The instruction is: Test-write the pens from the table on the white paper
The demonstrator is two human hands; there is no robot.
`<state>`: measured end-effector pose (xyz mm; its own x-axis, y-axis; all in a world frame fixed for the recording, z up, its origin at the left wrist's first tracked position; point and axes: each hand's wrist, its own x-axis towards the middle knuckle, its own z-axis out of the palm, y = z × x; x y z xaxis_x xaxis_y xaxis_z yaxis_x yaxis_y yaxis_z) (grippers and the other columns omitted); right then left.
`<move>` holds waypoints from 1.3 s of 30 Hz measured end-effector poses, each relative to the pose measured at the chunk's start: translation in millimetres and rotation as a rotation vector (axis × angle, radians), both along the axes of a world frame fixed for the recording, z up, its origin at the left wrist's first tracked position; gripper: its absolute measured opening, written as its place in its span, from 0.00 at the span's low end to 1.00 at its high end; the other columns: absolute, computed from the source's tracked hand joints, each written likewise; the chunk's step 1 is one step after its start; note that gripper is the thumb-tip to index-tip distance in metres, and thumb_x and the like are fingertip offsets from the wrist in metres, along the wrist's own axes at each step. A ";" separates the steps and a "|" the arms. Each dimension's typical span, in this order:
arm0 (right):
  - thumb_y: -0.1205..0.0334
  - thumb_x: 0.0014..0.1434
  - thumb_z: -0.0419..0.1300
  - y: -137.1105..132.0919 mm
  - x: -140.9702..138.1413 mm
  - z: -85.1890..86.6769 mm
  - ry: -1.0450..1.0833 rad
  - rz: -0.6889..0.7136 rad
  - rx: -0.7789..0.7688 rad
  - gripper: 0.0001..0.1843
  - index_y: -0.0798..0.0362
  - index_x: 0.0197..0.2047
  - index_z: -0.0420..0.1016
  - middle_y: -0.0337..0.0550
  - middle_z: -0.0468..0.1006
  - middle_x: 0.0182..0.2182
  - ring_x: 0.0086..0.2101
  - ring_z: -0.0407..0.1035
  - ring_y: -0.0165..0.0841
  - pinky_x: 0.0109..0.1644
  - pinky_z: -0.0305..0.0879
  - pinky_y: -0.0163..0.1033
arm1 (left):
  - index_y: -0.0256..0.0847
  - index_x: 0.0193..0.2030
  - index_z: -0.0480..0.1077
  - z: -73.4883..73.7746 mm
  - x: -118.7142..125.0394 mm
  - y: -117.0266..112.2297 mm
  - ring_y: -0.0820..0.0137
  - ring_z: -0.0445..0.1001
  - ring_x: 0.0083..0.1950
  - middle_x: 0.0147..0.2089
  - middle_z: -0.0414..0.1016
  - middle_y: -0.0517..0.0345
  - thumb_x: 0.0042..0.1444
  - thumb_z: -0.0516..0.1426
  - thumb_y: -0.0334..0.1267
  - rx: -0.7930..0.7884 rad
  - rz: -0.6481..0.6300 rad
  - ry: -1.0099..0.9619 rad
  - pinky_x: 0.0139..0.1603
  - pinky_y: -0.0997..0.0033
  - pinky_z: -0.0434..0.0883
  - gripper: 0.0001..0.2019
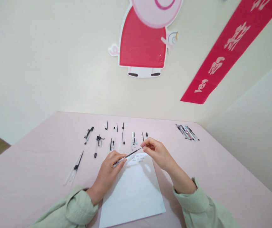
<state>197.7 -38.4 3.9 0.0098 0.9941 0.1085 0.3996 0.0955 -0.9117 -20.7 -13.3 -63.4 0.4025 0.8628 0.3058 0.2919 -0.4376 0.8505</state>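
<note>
Above the top of a white sheet of paper (133, 190), my left hand (111, 167) is closed on a slim black pen refill (132, 153), which slants up to the right. Something pale and clear lies along the refill near the left fingers; what it is cannot be made out. My right hand (156, 152) is closed in a pinch at the refill's upper end, thumb and forefinger together. Any small piece between those fingertips is too small to name. Handwritten marks (138, 158) show on the paper's upper part, beneath the refill.
Several pens taken apart, with refills, caps and clear barrels, lie in rows across the pink table (43, 158). One black refill (79, 161) lies beside clear parts at the left. Several whole pens (187, 132) sit together at the back right. Behind stands a wall (79, 79).
</note>
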 end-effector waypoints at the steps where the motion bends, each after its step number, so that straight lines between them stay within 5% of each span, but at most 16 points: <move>1: 0.64 0.54 0.56 -0.2 -0.5 -0.2 -0.001 0.003 0.000 0.05 0.53 0.35 0.72 0.38 0.71 0.29 0.32 0.66 0.30 0.37 0.61 0.36 | 0.43 0.43 0.76 -0.2 0.1 -0.1 0.64 0.72 0.42 0.37 0.72 0.55 0.62 0.54 0.44 0.001 -0.001 -0.003 0.43 0.66 0.68 0.12; 25: 0.64 0.55 0.57 -1.9 -9.0 -7.0 0.038 0.056 -0.036 0.04 0.53 0.35 0.70 0.37 0.71 0.29 0.31 0.67 0.30 0.36 0.63 0.36 | 0.45 0.45 0.77 -0.4 -0.2 -1.3 0.64 0.72 0.41 0.36 0.73 0.54 0.62 0.54 0.46 -0.001 -0.022 0.001 0.43 0.65 0.69 0.14; 31: 0.59 0.62 0.53 1.9 2.0 -6.8 0.086 0.070 -0.043 0.12 0.52 0.48 0.69 0.41 0.74 0.35 0.33 0.71 0.31 0.40 0.68 0.39 | 0.44 0.41 0.77 -0.4 0.2 1.5 0.64 0.73 0.42 0.38 0.75 0.55 0.61 0.54 0.45 -0.029 0.027 -0.023 0.44 0.65 0.69 0.11; 35: 0.65 0.62 0.51 4.3 6.5 -19.3 -0.162 -0.001 0.030 0.10 0.51 0.44 0.71 0.40 0.74 0.34 0.33 0.69 0.31 0.39 0.67 0.38 | 0.44 0.40 0.76 -2.7 0.4 3.5 0.65 0.73 0.42 0.39 0.75 0.56 0.61 0.55 0.44 -0.058 0.065 -0.039 0.44 0.66 0.70 0.11; 39: 0.74 0.57 0.56 0.7 -11.2 -38.0 -0.519 0.091 0.152 0.14 0.50 0.44 0.75 0.45 0.72 0.41 0.42 0.68 0.35 0.47 0.64 0.41 | 0.44 0.41 0.76 -4.1 0.0 3.3 0.65 0.73 0.43 0.39 0.75 0.56 0.60 0.55 0.45 -0.072 0.059 -0.048 0.45 0.66 0.70 0.11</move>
<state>186.5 -37.6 -34.2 -0.1684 0.9612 0.2185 0.7773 0.2658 -0.5703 -20.7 -10.0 -67.5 0.3365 0.9051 0.2600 0.2734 -0.3581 0.8928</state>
